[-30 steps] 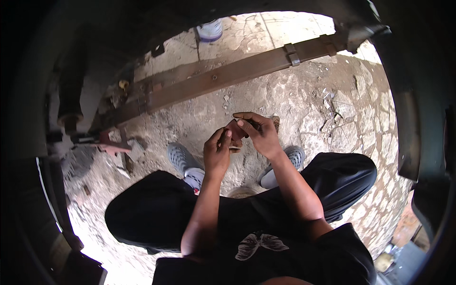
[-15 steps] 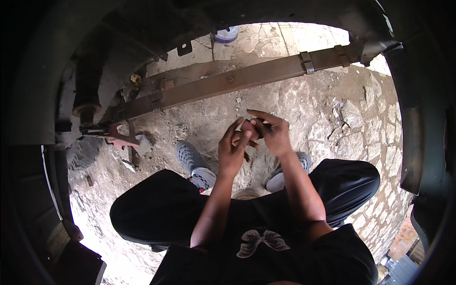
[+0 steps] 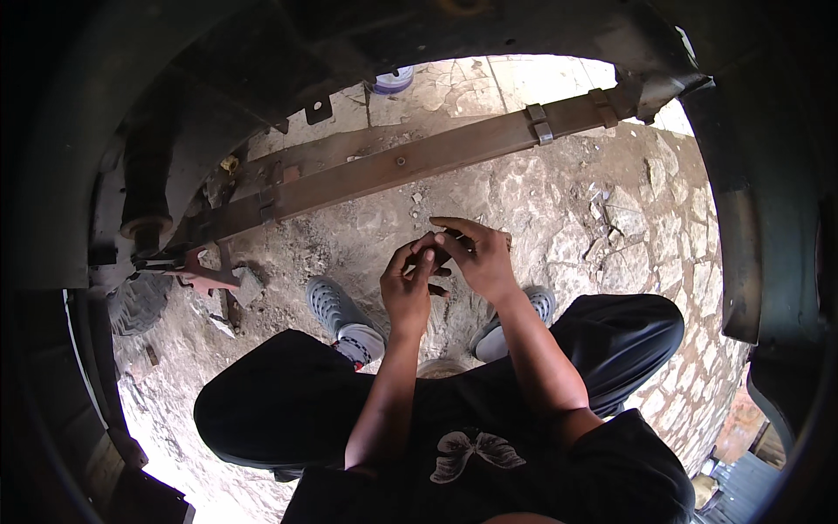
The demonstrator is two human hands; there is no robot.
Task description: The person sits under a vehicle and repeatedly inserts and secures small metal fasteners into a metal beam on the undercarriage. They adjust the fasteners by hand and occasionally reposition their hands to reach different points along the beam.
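Note:
In front of my lap, my left hand (image 3: 407, 288) and my right hand (image 3: 482, 264) meet over the bare ground. Between their fingertips is a small, flat reddish-brown piece (image 3: 425, 241), mostly covered by the fingers; its kind cannot be made out. The left hand's thumb and fingers are pinched on it from one side. On the other side, the right thumb and bent fingers press against it, while the right index finger stretches out above. Beyond both hands a long rusty leaf spring (image 3: 349, 182) with metal clamps runs across, apart from them.
Dark vehicle bodywork (image 3: 218, 79) arches around me. At the left are a black cylindrical part (image 3: 147, 188), a red metal stand (image 3: 208, 278), loose stones (image 3: 249, 286) and a tyre (image 3: 138, 304). A white-and-purple bucket (image 3: 393, 82) stands beyond the spring. Uneven stone paving (image 3: 646, 253) lies right.
The view has shifted slightly, so most things sit a little further left and lower. My fingers have closed more over the reddish-brown piece, and less of it shows.

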